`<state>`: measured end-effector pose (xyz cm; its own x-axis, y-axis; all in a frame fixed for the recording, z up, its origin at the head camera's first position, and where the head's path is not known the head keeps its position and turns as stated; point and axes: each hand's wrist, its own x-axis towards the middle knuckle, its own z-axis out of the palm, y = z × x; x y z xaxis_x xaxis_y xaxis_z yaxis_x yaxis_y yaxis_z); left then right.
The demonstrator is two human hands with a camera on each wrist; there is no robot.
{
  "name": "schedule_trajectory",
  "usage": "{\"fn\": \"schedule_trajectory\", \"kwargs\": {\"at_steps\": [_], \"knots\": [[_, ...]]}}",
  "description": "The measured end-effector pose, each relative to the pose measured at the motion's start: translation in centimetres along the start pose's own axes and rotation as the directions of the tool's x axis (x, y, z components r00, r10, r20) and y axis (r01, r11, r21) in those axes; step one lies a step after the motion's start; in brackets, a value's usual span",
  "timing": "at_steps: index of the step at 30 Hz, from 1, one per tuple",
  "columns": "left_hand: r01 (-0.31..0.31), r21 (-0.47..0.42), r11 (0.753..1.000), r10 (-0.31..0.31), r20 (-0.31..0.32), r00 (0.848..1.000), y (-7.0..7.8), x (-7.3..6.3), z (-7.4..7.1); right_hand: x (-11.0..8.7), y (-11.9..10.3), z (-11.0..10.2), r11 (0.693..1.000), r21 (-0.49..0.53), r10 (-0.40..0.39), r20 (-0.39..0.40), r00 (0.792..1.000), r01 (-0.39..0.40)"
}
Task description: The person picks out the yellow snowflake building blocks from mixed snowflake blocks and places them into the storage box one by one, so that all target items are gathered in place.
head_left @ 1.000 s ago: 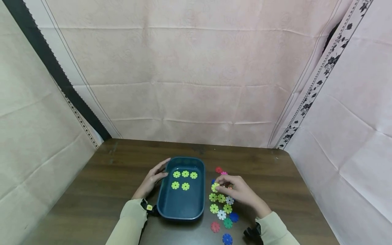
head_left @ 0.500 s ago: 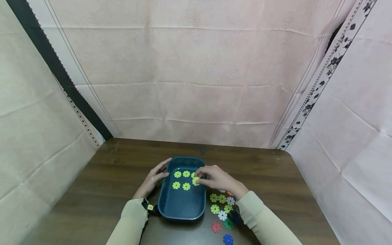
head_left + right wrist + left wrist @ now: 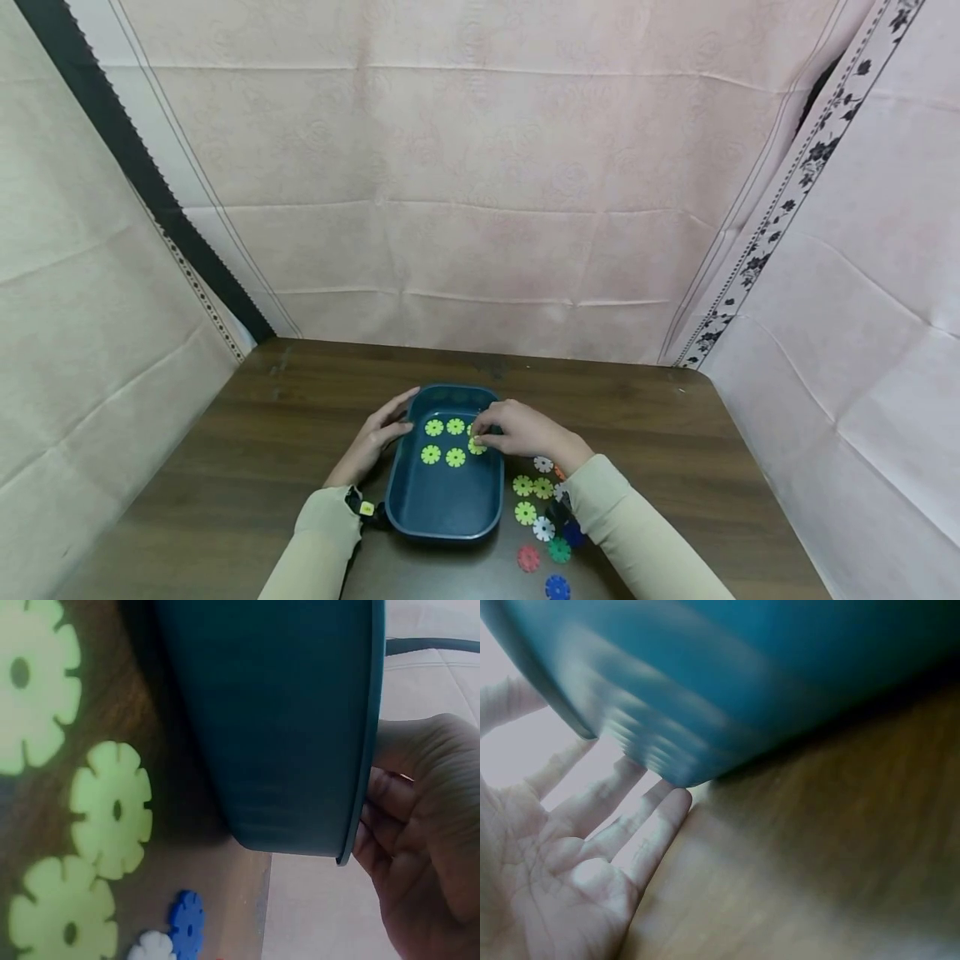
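Note:
A dark teal tray stands on the table, holding two rows of yellow-green notched discs. My left hand lies at its left side, straight fingers touching the outer wall in the left wrist view, thumb by the rim. Inside the tray, at the right end of the nearer row, my right hand pinches another yellow-green notched disc between thumb and fingers. The hand partly covers the last disc of the far row. In the right wrist view the tray wall hides the fingertips.
Right of the tray lie loose discs: several yellow-green, white, green, red and blue. My right sleeve passes over part of them. Cloth walls border the brown table.
My right hand has carried a yellow-green disc left from the loose discs into the tray, lowering it beside the nearer row. The left hand has stayed at the tray's side.

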<state>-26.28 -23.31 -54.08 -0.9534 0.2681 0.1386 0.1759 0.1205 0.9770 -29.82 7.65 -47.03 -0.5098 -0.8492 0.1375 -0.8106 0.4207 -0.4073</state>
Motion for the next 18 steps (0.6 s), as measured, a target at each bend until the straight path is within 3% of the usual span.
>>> {"fn": "schedule_trajectory", "kwargs": {"at_steps": [8,18], "knots": [[-0.009,0.005,1.0,0.009,0.003,1.0,-0.13,-0.18,0.09,0.51,-0.08,0.37,0.996,-0.082,-0.013,0.081,0.997,0.02],[-0.024,0.015,1.0,0.024,0.012,1.0,0.0,-0.16,0.07,0.81,-0.06,0.53,0.988,-0.152,-0.021,0.08,0.997,0.033]]}}
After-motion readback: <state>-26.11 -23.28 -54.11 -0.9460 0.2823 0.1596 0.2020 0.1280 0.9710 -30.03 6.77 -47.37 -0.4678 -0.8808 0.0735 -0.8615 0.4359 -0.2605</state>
